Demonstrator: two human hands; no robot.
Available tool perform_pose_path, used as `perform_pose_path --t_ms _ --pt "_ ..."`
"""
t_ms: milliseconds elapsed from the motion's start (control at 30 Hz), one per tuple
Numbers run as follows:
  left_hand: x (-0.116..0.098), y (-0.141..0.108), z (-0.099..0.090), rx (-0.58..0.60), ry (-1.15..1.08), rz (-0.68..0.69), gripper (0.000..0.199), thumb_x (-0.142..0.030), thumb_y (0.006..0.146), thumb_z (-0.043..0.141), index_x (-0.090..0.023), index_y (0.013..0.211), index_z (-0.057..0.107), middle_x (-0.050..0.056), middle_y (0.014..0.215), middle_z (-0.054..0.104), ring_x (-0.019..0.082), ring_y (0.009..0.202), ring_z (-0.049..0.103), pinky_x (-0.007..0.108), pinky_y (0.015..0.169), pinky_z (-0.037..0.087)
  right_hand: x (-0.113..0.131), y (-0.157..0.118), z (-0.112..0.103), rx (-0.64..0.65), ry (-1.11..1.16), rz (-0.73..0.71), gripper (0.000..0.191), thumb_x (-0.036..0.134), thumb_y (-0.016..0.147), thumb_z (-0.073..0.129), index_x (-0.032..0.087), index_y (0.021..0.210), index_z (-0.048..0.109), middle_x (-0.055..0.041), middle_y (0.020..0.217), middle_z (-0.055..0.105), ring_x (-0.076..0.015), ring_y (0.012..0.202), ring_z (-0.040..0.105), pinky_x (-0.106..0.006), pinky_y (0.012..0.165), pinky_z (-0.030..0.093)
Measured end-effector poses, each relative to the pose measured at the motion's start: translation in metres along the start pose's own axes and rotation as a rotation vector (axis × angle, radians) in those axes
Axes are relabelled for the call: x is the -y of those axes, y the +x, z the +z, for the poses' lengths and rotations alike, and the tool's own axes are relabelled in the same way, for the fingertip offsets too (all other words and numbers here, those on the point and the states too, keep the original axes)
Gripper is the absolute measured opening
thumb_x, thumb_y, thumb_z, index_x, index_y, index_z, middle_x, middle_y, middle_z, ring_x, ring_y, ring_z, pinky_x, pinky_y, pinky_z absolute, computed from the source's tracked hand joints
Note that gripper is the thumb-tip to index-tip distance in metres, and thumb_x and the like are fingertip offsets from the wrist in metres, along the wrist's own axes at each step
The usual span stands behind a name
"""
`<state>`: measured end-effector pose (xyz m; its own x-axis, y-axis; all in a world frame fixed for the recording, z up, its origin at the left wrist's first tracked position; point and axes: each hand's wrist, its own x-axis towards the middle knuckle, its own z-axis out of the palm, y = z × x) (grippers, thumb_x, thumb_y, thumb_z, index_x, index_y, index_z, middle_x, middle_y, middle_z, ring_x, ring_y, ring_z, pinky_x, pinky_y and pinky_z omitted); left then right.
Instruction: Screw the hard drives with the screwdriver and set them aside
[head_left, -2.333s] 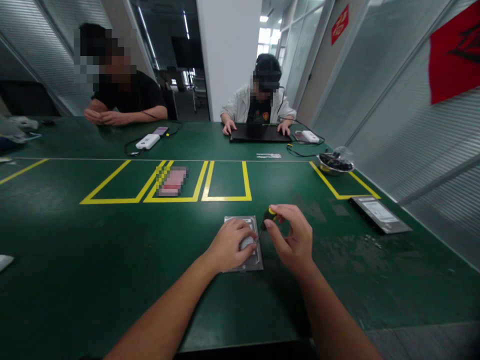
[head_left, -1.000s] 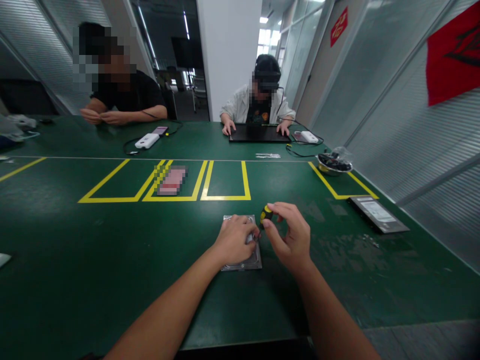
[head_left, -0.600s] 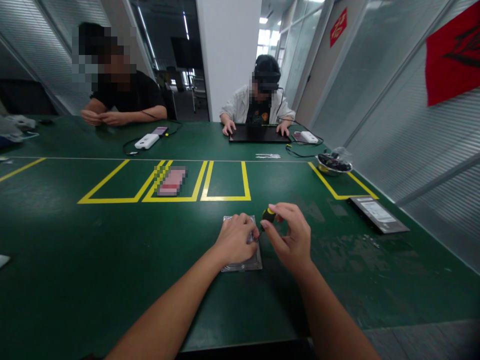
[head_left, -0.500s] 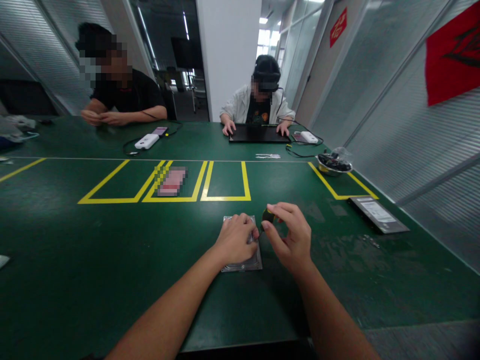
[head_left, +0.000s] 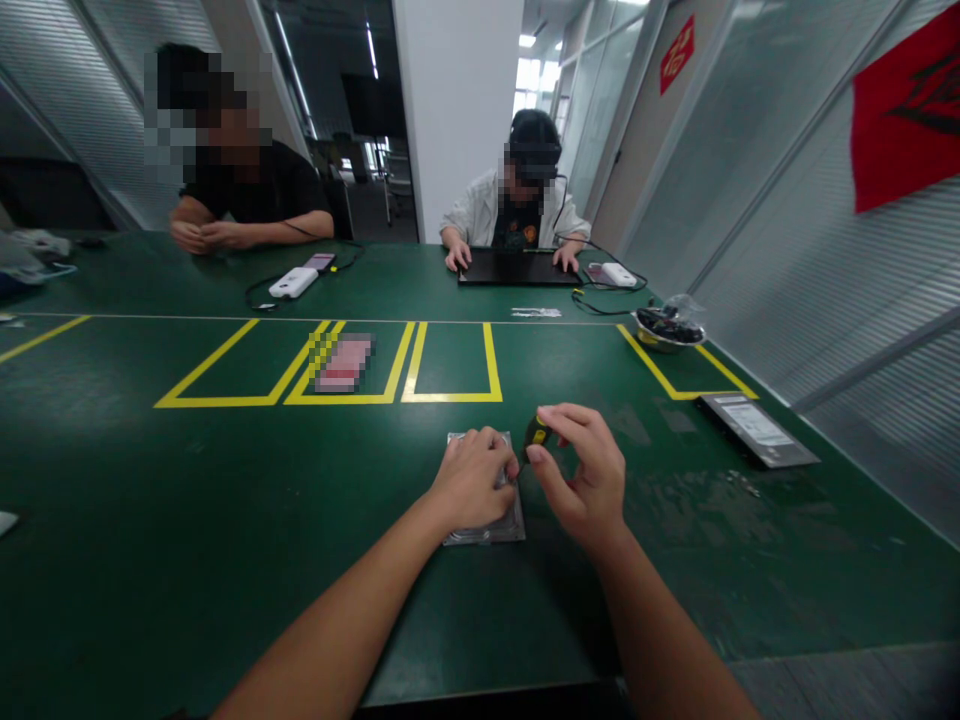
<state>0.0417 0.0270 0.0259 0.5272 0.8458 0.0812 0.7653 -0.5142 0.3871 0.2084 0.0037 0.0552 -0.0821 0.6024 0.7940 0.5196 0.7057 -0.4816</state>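
Left hand, grip unclear, covers much of the metal drive; right hand pinches a screwdriver at the drive's right edge, small bits beyond.

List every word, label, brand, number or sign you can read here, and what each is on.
"福", probably: red diamond sign at upper right, blurred.
Red banner: black lettering, cut off by the frame, unreadable.
Far-right hard drive: white label, print too small.
Near hard drive under the left hand: markings covered or blurred.
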Motion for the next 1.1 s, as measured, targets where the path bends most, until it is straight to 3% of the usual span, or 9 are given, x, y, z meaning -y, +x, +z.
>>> perform_pose_path --t_ms 100,300,767,933,1100 --pt "-0.0011 -0.0001 -0.0012 0.002 0.005 -0.002 0.018 -0.031 0.076 0.058 -0.025 0.093 0.058 0.004 0.107 0.051 0.027 0.101 0.048 0.044 0.087 0.039 0.0002 0.0002 0.0001 0.007 -0.010 -0.003 0.042 0.012 0.082 0.063 0.026 0.121 0.060 -0.0078 0.111 0.063 -0.0212 0.099 0.060 -0.038 0.079 0.052" --pt "-0.0006 0.0002 0.0013 -0.015 -0.001 0.004 0.017 -0.030 0.075 0.058 -0.026 0.092 0.059 0.004 0.109 0.052 0.027 0.102 0.048 0.044 0.087 0.040 0.0000 0.0029 0.0013 -0.083 -0.050 -0.009 0.038 0.016 0.076 0.073 0.025 0.112 0.063 -0.0037 0.091 0.057 -0.0161 0.079 0.057 -0.032 0.067 0.050" --pt "0.0004 -0.0002 0.0030 -0.029 0.018 0.008 0.021 -0.030 0.075 0.059 -0.025 0.095 0.059 0.004 0.109 0.053 0.027 0.100 0.049 0.044 0.085 0.041 0.0008 0.0019 -0.0003 0.021 0.011 -0.017 0.041 0.012 0.080 0.064 0.024 0.118 0.059 -0.0082 0.111 0.064 -0.0222 0.101 0.059 -0.039 0.080 0.051" --pt "-0.0009 0.0003 0.0014 -0.017 0.017 -0.006 0.020 -0.030 0.075 0.059 -0.025 0.095 0.060 0.004 0.110 0.053 0.027 0.101 0.049 0.044 0.086 0.041 0.0000 0.0017 -0.0002 -0.019 -0.020 0.027 0.037 0.015 0.077 0.070 0.023 0.112 0.063 -0.0052 0.097 0.059 -0.0185 0.089 0.058 -0.036 0.076 0.050" --pt "-0.0039 0.0004 -0.0026 0.019 0.023 -0.023 0.020 -0.031 0.077 0.059 -0.024 0.095 0.060 0.005 0.111 0.053 0.026 0.102 0.049 0.044 0.088 0.040 -0.0009 0.0017 -0.0003 0.053 0.044 0.013 0.039 0.014 0.081 0.062 0.025 0.119 0.059 -0.0069 0.108 0.064 -0.0216 0.101 0.058 -0.040 0.082 0.050"
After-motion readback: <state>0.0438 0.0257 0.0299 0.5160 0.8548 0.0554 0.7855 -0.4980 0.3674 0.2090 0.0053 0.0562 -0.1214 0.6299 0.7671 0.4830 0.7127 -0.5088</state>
